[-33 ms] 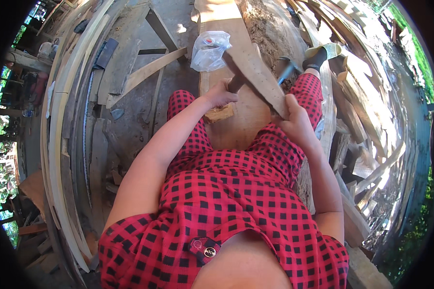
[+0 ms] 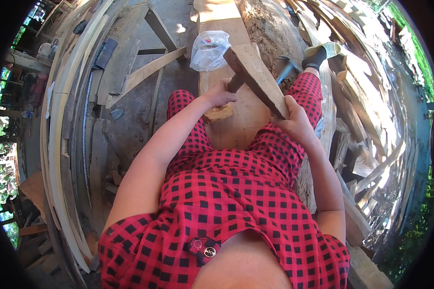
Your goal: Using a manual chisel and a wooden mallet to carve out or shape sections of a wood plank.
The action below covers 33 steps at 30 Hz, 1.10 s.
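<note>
A thick brown wooden board (image 2: 261, 79) slants in front of me above a long plank, its near right end close to my knee. My right hand (image 2: 296, 118) is closed round that near end, thumb on top. My left hand (image 2: 220, 94) is closed on a short wooden stick (image 2: 235, 83) that meets the board's underside; whether the two are joined I cannot tell. Below my left hand a small rough wood block (image 2: 219, 112) lies on the long plank (image 2: 238, 130) between my legs. A clear plastic bag (image 2: 210, 50) with small items inside sits farther up the plank.
A hammer (image 2: 287, 70) with a blue handle lies by my right foot. Long wood strips (image 2: 60, 111) run along the left. Crossed wooden pieces (image 2: 147, 70) stand at the far left. Piled offcuts (image 2: 361, 103) fill the right side.
The board has rolled slightly in my hands, so more of its dark near side edge shows. My hands stay almost where they were.
</note>
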Tool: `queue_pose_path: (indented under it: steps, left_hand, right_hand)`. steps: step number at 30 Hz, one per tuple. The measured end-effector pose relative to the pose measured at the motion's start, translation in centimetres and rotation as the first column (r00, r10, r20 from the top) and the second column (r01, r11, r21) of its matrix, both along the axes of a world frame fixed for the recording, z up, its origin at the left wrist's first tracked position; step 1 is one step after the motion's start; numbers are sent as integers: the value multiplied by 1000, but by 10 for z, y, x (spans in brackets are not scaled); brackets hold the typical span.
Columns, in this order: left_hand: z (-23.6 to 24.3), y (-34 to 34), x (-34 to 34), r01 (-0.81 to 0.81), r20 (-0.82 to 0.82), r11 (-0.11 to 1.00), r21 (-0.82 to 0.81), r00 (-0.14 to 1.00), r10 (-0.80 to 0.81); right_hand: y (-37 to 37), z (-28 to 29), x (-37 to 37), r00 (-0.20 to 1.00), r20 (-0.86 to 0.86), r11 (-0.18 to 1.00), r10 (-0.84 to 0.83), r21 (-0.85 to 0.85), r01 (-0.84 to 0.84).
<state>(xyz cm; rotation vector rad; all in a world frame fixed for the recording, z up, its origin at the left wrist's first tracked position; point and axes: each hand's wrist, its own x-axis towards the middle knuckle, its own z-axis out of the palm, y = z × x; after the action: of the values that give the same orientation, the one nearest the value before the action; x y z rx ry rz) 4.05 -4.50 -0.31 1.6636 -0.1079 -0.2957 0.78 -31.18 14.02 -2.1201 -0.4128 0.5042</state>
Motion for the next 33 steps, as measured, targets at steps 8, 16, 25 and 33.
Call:
queue_pose_path:
  steps: [8,16,25,33]
  left_hand:
    - [12,-3,0,33,47,999,-34,998,-32]
    - [1,0,1,43,-9,999,1,999,-43]
    - [-3,7,3,93,-87,995,45,992,-89]
    - [-1,-2,3,82,-31,997,10,996,-82]
  right_hand:
    - [10,0,-17,971,38,877,-236,439,196]
    - [2,4,-14,980,118,959,-163,251,130]
    - [-5,-13,-11,998,66,999,-23,-20,25]
    - [-2,-21,-16,964,-61,872,-258,414,260]
